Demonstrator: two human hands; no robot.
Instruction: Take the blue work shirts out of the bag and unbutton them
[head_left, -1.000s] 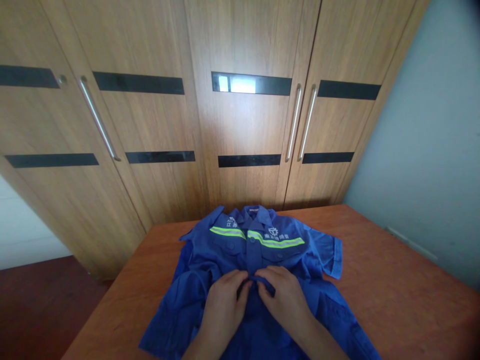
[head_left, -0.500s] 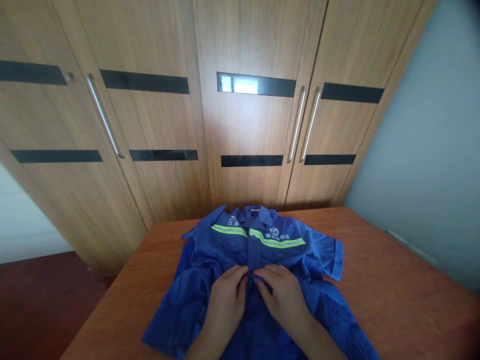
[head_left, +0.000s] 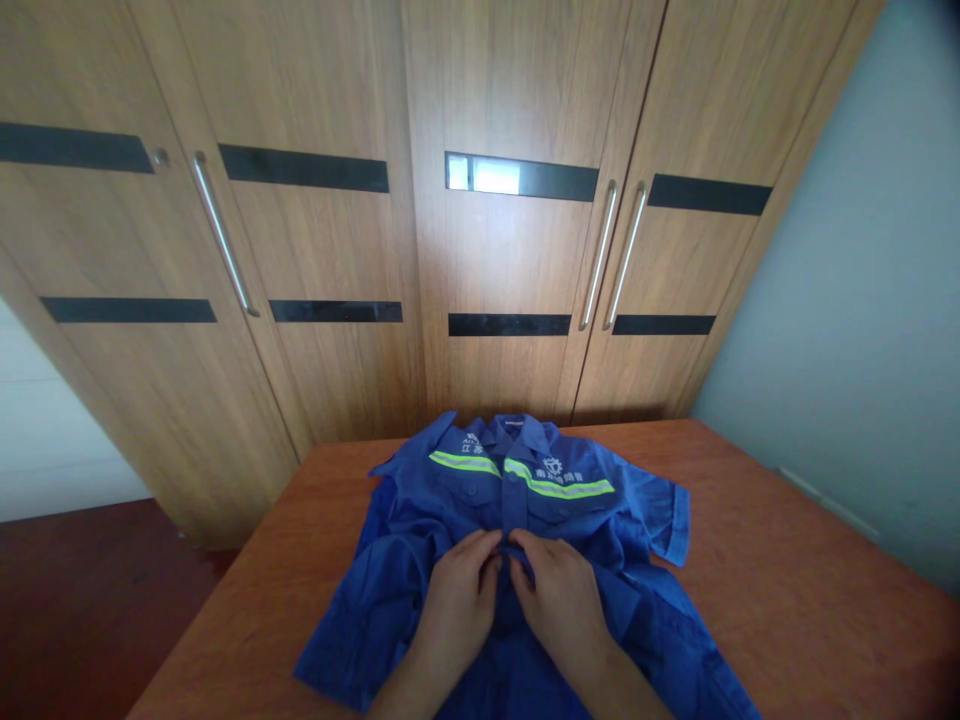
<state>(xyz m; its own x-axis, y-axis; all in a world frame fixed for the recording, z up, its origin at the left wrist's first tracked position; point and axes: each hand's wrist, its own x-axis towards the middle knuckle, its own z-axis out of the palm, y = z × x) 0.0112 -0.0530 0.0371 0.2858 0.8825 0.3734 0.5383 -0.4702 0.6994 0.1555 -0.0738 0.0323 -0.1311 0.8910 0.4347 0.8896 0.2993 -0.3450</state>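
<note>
A blue short-sleeved work shirt (head_left: 405,560) lies front up, its collar pointing away from me. Yellow-green and silver reflective strips cross its chest, with white lettering and a gear-like emblem above. At the front placket, below the chest pockets, my left hand (head_left: 465,585) pinches the cloth between thumb and fingers. My right hand (head_left: 559,590) grips the placket edge close beside it, fingertips almost meeting the left ones. A small fold of fabric stands up between the two hands. Whatever button may be under the fingertips is hidden.
The shirt rests on a reddish-brown wooden table (head_left: 757,540). Behind it stands a wooden wardrobe (head_left: 510,250) with metal handles and dark strips. A pale wall (head_left: 840,300) rises at the right, and dark red floor (head_left: 82,580) shows at the lower left.
The view has shifted slightly, so the scene sits a little further right. My right fingers have moved a bit on the placket; both hands keep hold of the shirt.
</note>
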